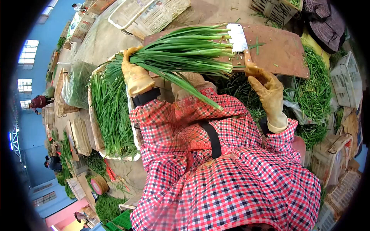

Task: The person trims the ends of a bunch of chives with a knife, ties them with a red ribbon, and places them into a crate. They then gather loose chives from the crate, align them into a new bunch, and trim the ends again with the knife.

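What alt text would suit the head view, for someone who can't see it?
A person's gloved left hand grips a bunch of long green stalks, its cut ends over a brown board. The gloved right hand, loosely curled, is at the handle of a cleaver on the board. More greens fill a container beside the left arm.

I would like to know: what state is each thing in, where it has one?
Green bundle: held, stalk ends fanned out
Left hand: gloved, closed
Right hand: gloved, partly open
Cleaver: lying flat
Board: littered
Long crate: full
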### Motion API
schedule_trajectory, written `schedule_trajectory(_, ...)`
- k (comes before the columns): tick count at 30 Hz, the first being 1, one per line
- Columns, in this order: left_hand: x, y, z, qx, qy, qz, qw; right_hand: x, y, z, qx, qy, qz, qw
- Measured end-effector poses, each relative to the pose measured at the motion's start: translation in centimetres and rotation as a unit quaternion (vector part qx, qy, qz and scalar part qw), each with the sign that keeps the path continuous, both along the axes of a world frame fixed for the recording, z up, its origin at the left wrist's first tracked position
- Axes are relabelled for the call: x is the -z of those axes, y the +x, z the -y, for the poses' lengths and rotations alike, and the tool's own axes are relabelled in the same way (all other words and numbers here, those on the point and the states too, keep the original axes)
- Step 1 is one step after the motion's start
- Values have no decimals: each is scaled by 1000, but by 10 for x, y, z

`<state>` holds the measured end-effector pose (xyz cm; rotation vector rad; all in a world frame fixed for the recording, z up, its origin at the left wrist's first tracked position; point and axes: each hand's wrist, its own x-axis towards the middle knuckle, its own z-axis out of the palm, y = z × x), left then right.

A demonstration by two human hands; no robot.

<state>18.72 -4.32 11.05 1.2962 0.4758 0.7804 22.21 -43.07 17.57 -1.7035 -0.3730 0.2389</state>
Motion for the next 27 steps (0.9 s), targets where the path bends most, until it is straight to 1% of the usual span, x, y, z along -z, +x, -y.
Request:
schedule_trajectory(1, -4, -2, 3, -3, 18, -13, 1000, -12, 1, -7, 6, 30, 13, 999)
schedule_trajectory(3, 10, -1, -5, 20, -48, 27, 998, -34, 3, -26, 22, 92, 40, 995)
schedule_trajectory(4, 13, 0, -7, 27, -86, 48, 995, -42, 6, -34, 43, 50, 69, 995)
schedule_trajectory(5, 17, 1, -8, 33, -124, 68, 989, -42, 12, -41, 32, 9, 108, 994)
schedule_trajectory(7, 16, 2, -6, 39, -175, 77, 981, -56, 12, -59, -8, -20, 55, 998)
schedule_trajectory(8, 12, 1, 0, 42, -189, 75, 978, -42, 15, -67, -8, 18, 33, 999)
schedule_trajectory(9, 8, 0, 5, 44, -204, 73, 975, -35, 17, -74, -3, 13, 34, 999)
schedule_trajectory(10, 5, -2, 9, 42, -194, 60, 978, -22, 21, -74, 0, 16, 43, 999)
schedule_trajectory(11, 3, -6, 17, 40, -232, 76, 969, -12, 25, -75, 1, 19, 50, 999)
schedule_trajectory(14, -16, -17, 43, 28, -345, 125, 930, -6, 25, -76, 6, 85, -22, 996)
schedule_trajectory(15, -16, -21, 46, 25, -384, 141, 912, 1, 27, -75, -2, 85, -13, 996)
schedule_trajectory(16, -15, -24, 46, 53, -424, 163, 889, 11, 30, -72, -9, 39, 21, 999)
schedule_trajectory(17, -15, -22, 50, -1, -415, 133, 900, 17, 32, -68, -17, -7, 56, 998)
schedule_trajectory(19, -3, -23, 46, -19, -450, 136, 883, 22, 32, -69, -17, -12, 57, 998)
schedule_trajectory(20, 2, -22, 46, -47, -455, 119, 882, 16, 31, -68, -8, -27, 0, 1000)
schedule_trajectory(21, 6, -24, 50, -48, -448, 143, 881, 20, 33, -70, -3, 0, 1, 1000)
schedule_trajectory(23, 6, -20, 52, -103, -504, 97, 852, 23, 35, -71, 5, 41, 3, 999)
schedule_trajectory(24, 14, -17, 52, -109, -514, 107, 844, 28, 38, -70, 41, 55, 9, 998)
schedule_trajectory(26, 64, -16, 37, -86, -429, 69, 897, 41, 47, -64, 118, 79, 21, 990)
schedule_trajectory(27, 69, -19, 31, -78, -414, 33, 907, 40, 54, -56, 168, 76, 12, 983)
